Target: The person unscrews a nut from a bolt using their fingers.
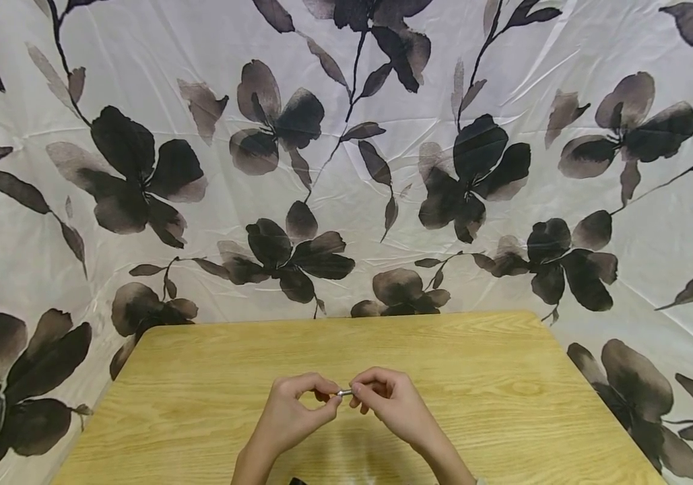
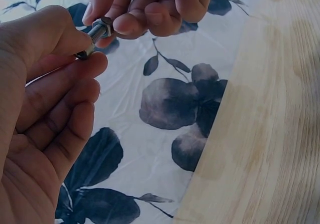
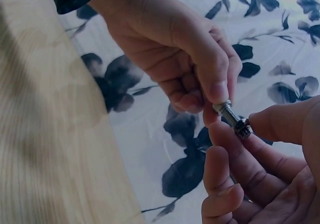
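A small silver bolt (image 2: 95, 34) with a threaded shank is held between the two hands above the table. My left hand (image 1: 294, 411) pinches its head end between thumb and forefinger. A hex nut (image 2: 103, 26) sits on the thread towards the other end. My right hand (image 1: 396, 409) pinches the nut between thumb and fingers. In the right wrist view, the thread (image 3: 230, 115) shows between the nut and the left fingertips, and a bit of thread protrudes past the nut. The bolt's head is partly hidden by the left fingers.
A light wood table (image 1: 201, 377) lies under the hands. White cloth with dark flowers (image 1: 382, 202) hangs behind it and at both sides. A black item (image 1: 298, 481) shows at the lower edge of the head view, by the left wrist.
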Tool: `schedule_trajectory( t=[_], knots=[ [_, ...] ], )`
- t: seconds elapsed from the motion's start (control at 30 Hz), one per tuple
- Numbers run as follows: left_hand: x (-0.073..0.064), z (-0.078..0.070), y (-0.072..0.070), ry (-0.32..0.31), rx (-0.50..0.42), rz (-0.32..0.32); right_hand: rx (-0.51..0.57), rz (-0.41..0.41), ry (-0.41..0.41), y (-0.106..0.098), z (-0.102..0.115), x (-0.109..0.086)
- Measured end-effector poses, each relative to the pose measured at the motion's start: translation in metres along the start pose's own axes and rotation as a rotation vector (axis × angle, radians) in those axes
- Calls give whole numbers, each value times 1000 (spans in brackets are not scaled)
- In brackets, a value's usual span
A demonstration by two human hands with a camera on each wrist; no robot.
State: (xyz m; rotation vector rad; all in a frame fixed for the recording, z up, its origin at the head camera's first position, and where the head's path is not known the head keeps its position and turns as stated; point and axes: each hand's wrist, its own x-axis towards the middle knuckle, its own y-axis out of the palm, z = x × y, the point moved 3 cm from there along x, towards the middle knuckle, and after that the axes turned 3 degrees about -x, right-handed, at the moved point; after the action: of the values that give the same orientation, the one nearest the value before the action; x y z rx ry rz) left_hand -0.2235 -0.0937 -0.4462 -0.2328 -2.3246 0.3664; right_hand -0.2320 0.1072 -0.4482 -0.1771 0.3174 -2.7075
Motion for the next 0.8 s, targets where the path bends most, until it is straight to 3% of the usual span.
schedule_trajectory(
  t=[0.8],
  knots=[
    [0,1,0,6,2,-19,15,-11,-7,-1,6,-2]
  ],
)
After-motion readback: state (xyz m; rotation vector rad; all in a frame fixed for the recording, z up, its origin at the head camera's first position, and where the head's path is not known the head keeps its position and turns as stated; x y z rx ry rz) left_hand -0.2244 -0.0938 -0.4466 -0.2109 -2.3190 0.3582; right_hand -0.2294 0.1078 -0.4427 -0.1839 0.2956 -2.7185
